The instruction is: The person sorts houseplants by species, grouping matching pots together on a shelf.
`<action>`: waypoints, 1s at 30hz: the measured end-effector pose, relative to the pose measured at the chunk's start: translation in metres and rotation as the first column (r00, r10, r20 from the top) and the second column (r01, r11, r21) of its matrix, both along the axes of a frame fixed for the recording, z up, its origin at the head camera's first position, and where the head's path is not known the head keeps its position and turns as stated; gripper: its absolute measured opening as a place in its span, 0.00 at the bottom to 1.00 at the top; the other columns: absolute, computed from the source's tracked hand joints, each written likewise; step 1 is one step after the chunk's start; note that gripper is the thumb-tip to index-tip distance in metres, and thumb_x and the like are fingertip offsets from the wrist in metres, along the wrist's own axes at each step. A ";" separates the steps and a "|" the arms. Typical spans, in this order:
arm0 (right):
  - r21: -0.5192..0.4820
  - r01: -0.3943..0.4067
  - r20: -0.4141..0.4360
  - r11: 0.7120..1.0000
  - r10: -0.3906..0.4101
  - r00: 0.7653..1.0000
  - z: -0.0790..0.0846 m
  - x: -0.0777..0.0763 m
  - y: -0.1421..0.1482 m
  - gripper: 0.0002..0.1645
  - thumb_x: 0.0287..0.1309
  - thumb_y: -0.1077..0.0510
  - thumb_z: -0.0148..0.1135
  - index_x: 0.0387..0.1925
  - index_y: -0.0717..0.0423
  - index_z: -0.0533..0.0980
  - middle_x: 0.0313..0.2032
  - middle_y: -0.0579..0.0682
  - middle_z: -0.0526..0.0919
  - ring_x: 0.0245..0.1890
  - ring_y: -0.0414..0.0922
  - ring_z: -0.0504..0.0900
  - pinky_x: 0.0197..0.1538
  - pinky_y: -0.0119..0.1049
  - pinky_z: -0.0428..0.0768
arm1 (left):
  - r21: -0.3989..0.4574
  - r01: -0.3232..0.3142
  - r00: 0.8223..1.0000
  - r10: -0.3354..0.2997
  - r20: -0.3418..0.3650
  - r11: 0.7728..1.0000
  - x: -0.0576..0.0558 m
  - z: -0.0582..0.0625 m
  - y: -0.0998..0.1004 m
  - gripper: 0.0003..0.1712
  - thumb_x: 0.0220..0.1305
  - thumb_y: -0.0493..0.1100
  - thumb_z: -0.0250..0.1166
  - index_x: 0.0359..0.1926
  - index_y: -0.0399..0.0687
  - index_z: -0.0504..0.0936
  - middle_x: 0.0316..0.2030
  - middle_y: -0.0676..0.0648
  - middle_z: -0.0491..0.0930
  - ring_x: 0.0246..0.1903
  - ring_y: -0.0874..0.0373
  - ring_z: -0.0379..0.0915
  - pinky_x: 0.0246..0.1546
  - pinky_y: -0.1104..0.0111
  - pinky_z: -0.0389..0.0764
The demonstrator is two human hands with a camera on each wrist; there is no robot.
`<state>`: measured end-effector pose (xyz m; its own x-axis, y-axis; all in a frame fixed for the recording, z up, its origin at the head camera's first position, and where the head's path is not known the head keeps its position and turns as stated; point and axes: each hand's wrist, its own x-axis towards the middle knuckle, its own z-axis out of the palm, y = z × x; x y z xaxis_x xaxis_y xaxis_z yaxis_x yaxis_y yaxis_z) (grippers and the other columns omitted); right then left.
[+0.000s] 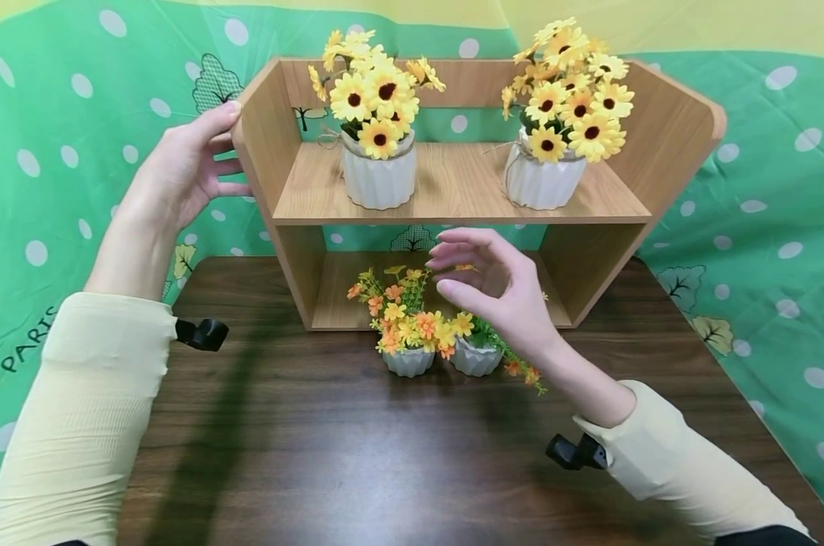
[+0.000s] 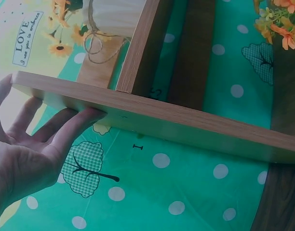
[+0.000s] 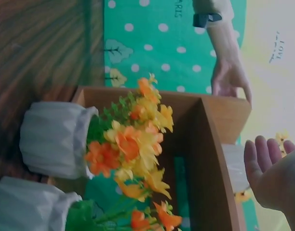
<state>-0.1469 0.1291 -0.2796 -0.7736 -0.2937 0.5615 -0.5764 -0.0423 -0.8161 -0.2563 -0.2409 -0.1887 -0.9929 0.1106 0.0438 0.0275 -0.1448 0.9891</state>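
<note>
My left hand [image 1: 187, 163] touches the left side panel of a two-tier wooden shelf [image 1: 463, 216]. In the left wrist view its thumb lies at the panel's edge, while the fingers [image 2: 73, 130] rest against the outer face. My right hand [image 1: 501, 284] hovers before the lower tier, fingers loosely curved and holding nothing. Below it, two small white pots, a left one [image 1: 410, 362] and a right one [image 1: 476, 358], stand side by side with orange and yellow flowers. The hand partly hides the right pot's flowers. On the upper tier sit two larger white pots of yellow daisies, left [image 1: 380, 174] and right [image 1: 545, 178].
The shelf stands toward the back of a dark wooden table [image 1: 371, 455]. A green cloth [image 1: 787, 250] with white dots and tree prints hangs behind and beside it. Twine is tied around the upper pots.
</note>
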 end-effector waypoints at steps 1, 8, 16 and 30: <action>0.006 -0.007 0.000 1.000 0.007 1.000 -0.002 0.000 -0.002 0.28 0.60 0.70 0.66 0.62 0.61 0.75 0.51 0.50 0.86 0.52 0.49 0.86 0.58 0.44 0.86 | -0.003 -0.003 1.000 0.003 -0.001 1.000 0.000 0.000 0.000 0.32 0.68 0.57 0.68 0.71 0.59 0.74 0.73 0.48 0.65 0.65 0.41 0.70 0.34 0.60 0.91; 0.041 -0.057 0.016 0.998 0.056 0.998 -0.016 0.004 -0.009 0.28 0.60 0.70 0.67 0.62 0.64 0.74 0.51 0.50 0.85 0.53 0.51 0.86 0.57 0.48 0.86 | -0.004 -0.003 1.000 0.003 -0.002 1.000 -0.001 -0.001 -0.001 0.32 0.68 0.57 0.68 0.71 0.59 0.74 0.73 0.48 0.66 0.63 0.42 0.71 0.34 0.60 0.91; 0.063 -0.084 0.078 0.994 0.079 0.994 -0.034 0.014 -0.013 0.29 0.59 0.71 0.67 0.63 0.63 0.73 0.54 0.57 0.83 0.54 0.53 0.86 0.57 0.47 0.86 | -0.006 -0.002 1.000 0.002 -0.011 1.000 -0.001 -0.001 -0.001 0.32 0.68 0.57 0.68 0.70 0.60 0.74 0.73 0.48 0.65 0.63 0.42 0.72 0.34 0.60 0.91; 0.088 -0.187 0.179 0.978 0.169 0.969 -0.079 0.031 -0.011 0.32 0.59 0.72 0.68 0.64 0.64 0.71 0.58 0.68 0.78 0.55 0.54 0.84 0.58 0.45 0.86 | -0.007 0.001 1.000 -0.001 -0.016 1.000 -0.001 -0.002 -0.001 0.31 0.69 0.57 0.67 0.70 0.60 0.74 0.73 0.48 0.65 0.64 0.41 0.71 0.34 0.60 0.91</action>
